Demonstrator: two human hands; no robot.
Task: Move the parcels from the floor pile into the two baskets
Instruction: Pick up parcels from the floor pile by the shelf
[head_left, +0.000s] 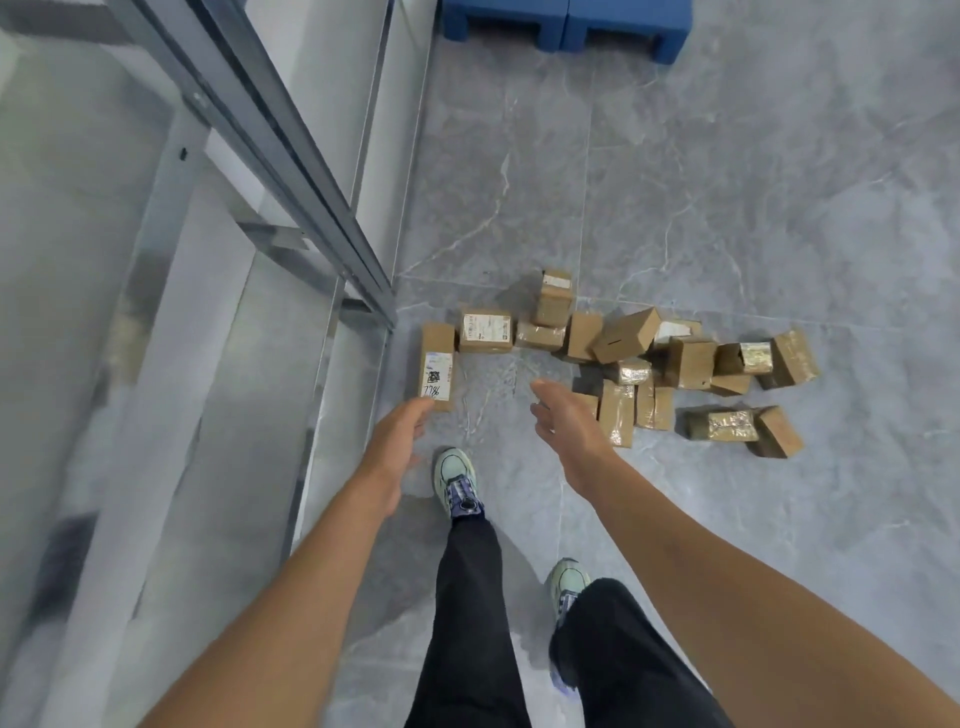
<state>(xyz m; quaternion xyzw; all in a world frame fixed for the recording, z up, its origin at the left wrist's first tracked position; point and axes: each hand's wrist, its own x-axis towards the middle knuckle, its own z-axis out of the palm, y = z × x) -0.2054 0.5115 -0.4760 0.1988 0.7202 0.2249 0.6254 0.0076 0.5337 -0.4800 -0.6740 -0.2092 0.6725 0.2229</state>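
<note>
The parcels (649, 364), small brown cardboard boxes, many wrapped in shiny tape, lie in a loose heap on the grey marbled floor (779, 208), spreading from the middle of the view out toward 3 o'clock; some stand on end, some lie flat, several lean on their neighbours. At the 9 o'clock end of the heap a long labelled parcel (437, 364) lies apart from the rest, its white label facing up with handwritten figures on it. The left hand (400, 436) reaches in from 6 o'clock with fingers loosely bent and gripping nothing, its fingertips at the near end of that parcel; whether they touch it I cannot tell. The right hand (569, 421) is spread, fingers straight and apart, hovering over the bare floor just at 9 o'clock of the heap. A slanted metal frame (291, 171) runs down from 10 o'clock and ends close beside the labelled parcel. A blue plastic block (566, 23) sits at 12 o'clock, well apart. Two pale shoes (457, 480) stand at 6 o'clock.
</note>
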